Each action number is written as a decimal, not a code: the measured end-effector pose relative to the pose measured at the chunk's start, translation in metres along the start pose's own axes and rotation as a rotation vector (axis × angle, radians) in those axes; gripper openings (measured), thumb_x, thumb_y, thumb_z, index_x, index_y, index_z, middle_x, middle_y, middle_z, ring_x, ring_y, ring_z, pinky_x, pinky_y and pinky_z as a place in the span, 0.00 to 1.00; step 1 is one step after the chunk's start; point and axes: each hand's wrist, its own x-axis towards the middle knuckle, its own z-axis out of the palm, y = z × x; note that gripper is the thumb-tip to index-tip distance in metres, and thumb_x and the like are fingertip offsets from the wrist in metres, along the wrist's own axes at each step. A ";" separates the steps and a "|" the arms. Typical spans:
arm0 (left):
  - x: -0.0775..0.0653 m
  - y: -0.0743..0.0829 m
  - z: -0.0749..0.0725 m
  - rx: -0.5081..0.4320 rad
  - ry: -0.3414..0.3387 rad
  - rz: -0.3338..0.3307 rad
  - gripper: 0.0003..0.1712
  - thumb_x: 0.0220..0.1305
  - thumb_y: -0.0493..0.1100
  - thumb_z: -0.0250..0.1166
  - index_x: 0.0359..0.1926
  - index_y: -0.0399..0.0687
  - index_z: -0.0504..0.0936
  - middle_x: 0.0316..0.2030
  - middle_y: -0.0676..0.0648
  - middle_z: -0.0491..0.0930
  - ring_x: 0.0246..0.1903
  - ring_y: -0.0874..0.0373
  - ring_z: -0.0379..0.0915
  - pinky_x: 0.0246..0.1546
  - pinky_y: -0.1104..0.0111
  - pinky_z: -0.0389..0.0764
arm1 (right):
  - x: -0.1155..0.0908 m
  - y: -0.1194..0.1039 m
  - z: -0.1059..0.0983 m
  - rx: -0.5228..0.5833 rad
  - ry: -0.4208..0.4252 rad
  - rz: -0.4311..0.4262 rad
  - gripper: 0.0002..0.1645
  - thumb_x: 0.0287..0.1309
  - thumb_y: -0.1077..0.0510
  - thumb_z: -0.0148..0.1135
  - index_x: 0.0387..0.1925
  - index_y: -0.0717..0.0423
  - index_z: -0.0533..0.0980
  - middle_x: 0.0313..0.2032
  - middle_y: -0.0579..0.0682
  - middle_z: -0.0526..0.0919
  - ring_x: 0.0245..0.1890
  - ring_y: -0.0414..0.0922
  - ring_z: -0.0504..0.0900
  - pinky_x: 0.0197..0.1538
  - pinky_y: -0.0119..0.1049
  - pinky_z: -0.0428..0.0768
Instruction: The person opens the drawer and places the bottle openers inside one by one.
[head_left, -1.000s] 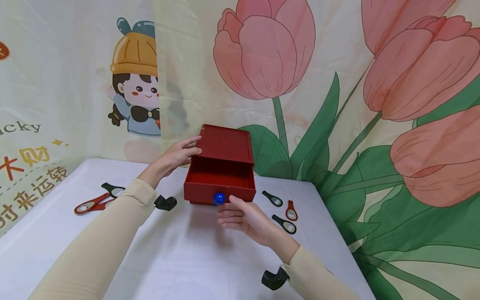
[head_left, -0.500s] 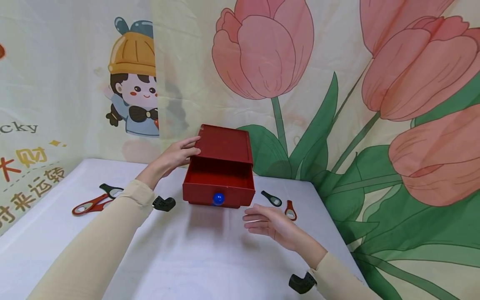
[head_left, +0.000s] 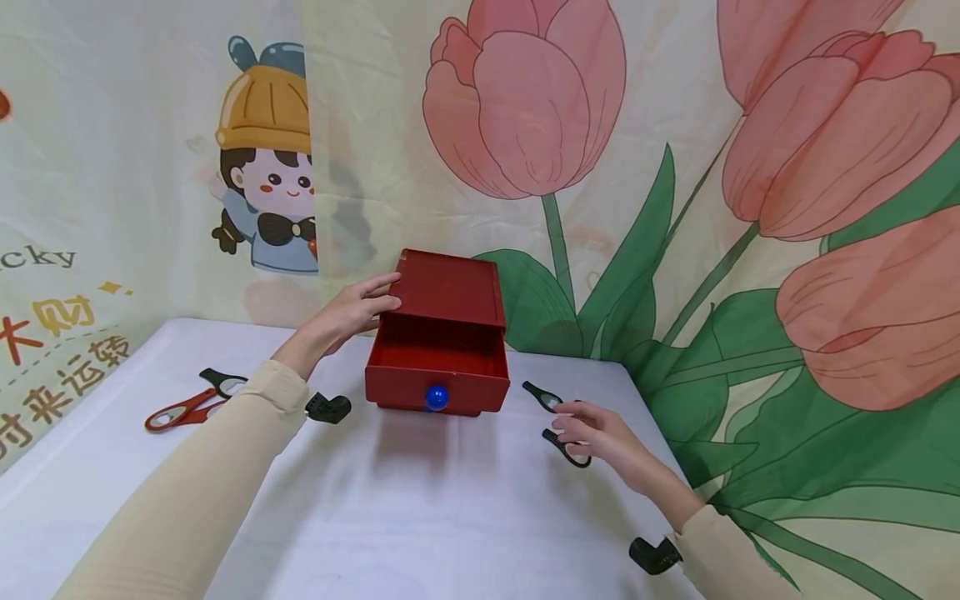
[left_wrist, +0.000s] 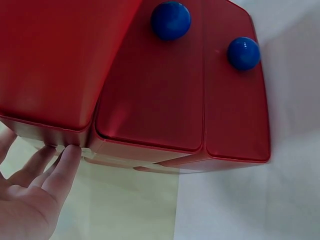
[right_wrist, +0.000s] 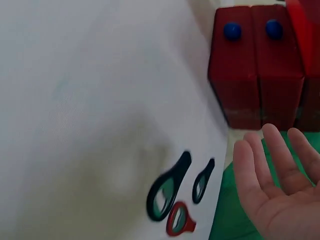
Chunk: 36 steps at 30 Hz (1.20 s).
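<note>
- And there, at the far middle of the white cloth-covered table [head_left: 360,517], a glossy red box-shaped cabinet [head_left: 450,287] was seen standing.
- Its red top drawer [head_left: 393,386] was pulled out toward the near side, a round blue knob [head_left: 437,397] fixed on the front; two lower drawers were seen closed from the left wrist.
- On the left, the cabinet's side was touched by the left hand [head_left: 351,308], its fingers extended and lightly bent.
- Over to the right, the right hand [head_left: 603,435] was held out well apart from the cabinet, fingers spread and loosely bent, palm bared to the wrist camera.
- Near those fingers, two flat black ring-headed tools were laid, one farther [head_left: 535,392], one nearer [head_left: 554,442]; beside them a small red ring-headed tool [right_wrist: 189,225] was shown by the right wrist view.
- Far left, a black tool [head_left: 212,374] and red ring-headed pieces [head_left: 189,406] were bunched together, partly covered by the beige left sleeve [head_left: 187,479].
</note>
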 end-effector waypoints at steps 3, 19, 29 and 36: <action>-0.001 0.000 0.000 0.001 0.002 -0.003 0.43 0.81 0.48 0.58 0.87 0.58 0.48 0.84 0.36 0.49 0.80 0.35 0.54 0.77 0.41 0.60 | 0.002 0.012 -0.004 -0.150 0.049 -0.061 0.30 0.73 0.48 0.67 0.68 0.59 0.75 0.56 0.57 0.85 0.56 0.56 0.84 0.56 0.45 0.87; -0.001 0.000 0.000 0.007 0.016 -0.008 0.43 0.80 0.49 0.58 0.87 0.57 0.50 0.83 0.37 0.51 0.79 0.35 0.55 0.77 0.41 0.62 | 0.021 0.071 -0.012 -0.454 0.118 -0.221 0.30 0.65 0.57 0.75 0.66 0.61 0.78 0.59 0.60 0.84 0.57 0.60 0.82 0.59 0.62 0.83; 0.000 0.001 0.001 0.009 0.007 -0.002 0.43 0.80 0.49 0.59 0.87 0.58 0.48 0.84 0.37 0.50 0.80 0.34 0.53 0.77 0.40 0.61 | 0.028 0.088 -0.007 -0.524 0.133 -0.222 0.28 0.63 0.61 0.75 0.63 0.58 0.81 0.53 0.55 0.86 0.54 0.54 0.85 0.55 0.52 0.87; -0.001 0.001 0.001 -0.004 0.006 -0.006 0.43 0.80 0.49 0.58 0.87 0.57 0.49 0.84 0.37 0.49 0.80 0.36 0.53 0.77 0.41 0.60 | 0.030 0.087 -0.003 -0.586 0.133 -0.208 0.29 0.59 0.59 0.78 0.62 0.59 0.82 0.51 0.53 0.85 0.50 0.50 0.83 0.55 0.50 0.86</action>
